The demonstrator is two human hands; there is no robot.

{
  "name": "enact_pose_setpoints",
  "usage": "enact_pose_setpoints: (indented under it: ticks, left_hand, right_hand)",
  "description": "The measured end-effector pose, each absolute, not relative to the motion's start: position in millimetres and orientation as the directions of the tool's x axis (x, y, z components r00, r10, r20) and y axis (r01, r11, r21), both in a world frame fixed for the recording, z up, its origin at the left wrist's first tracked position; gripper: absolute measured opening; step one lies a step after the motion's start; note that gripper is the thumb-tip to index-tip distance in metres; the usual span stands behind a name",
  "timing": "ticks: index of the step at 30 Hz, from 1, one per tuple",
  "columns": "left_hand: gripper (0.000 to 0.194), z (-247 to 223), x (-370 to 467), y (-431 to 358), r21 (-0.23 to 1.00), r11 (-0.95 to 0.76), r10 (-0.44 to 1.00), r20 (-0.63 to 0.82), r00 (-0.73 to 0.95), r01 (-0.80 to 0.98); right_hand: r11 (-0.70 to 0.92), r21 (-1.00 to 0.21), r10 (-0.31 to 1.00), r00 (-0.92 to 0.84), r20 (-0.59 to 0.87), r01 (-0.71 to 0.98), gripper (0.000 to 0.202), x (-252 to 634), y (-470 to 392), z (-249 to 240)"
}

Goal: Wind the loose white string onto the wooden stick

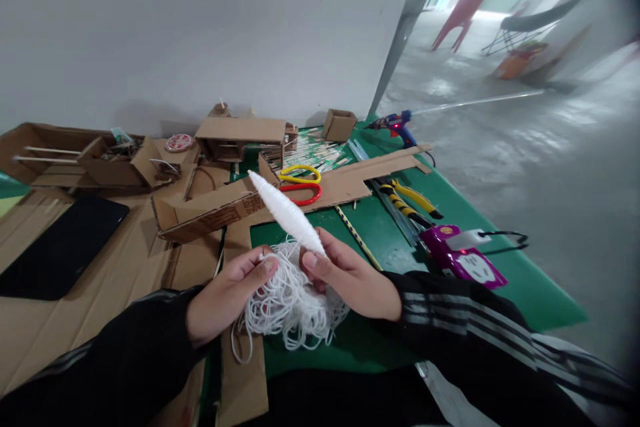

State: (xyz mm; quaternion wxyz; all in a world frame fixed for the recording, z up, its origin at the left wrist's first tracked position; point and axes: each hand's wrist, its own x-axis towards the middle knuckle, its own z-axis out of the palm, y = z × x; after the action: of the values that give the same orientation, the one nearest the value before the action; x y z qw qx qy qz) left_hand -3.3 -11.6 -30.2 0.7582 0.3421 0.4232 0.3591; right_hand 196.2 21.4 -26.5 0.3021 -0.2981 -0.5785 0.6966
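Observation:
My right hand is closed round the lower end of a white spindle-shaped piece wound tightly with string. It tilts up and to the left, its narrow tip pointing away from me. With thumb and fingers pressed together, my left hand pinches white string at the upper left of a loose, tangled heap. The heap hangs below and between both hands, over the green table. Behind the spindle lie scissors with one yellow and one red handle loop.
Cardboard boxes line the wall at the back left. A black tablet-like slab lies on cardboard at left. To the right are a glue gun, yellow-and-black pliers and a purple power strip near the green table's edge.

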Motion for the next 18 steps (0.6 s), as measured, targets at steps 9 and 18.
enact_pose_setpoints:
  ticks: [9,18]
  left_hand:
    - [0.025,-18.1,-2.3,-12.0,0.741,0.573,0.805,-0.427,0.412,-0.351]
    - [0.020,-25.5,-4.6,-14.1,0.844,0.462,0.818,-0.286,0.499,-0.274]
  right_hand:
    - [-0.208,-0.970,0.788,-0.609,-0.091,-0.125,0.034,194.7,22.6,-27.2]
    - [-0.263,-0.962,0.770,-0.616,-0.168,-0.067,0.044,193.3,20.7,-28.6]
